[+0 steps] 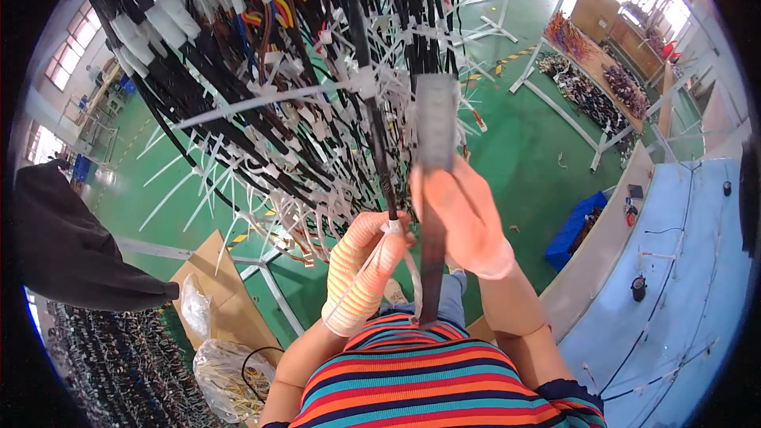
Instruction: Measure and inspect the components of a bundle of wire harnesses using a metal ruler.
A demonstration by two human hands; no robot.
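My left hand [361,273], in a striped knit glove, is closed around a black cable [384,170] that runs down from the hanging bundle. White tie material [391,227] wraps the cable at my fingertips, and a pale tail trails down over the glove. My right hand [468,222], in an orange-pink glove, is closed beside a long dark grey thing [436,123], which stands upright and looks held. Motion smears this thing, so its kind is unclear; its upper end is lighter and looks ribbed, its lower end black.
Dense black cable harnesses [261,111] with many white ties hang ahead. At lower left are cardboard [226,277], a clear plastic bag [226,372] and dark cloth [79,246]. A blue board [674,333] with cables lies at right, near a blue bin [575,230].
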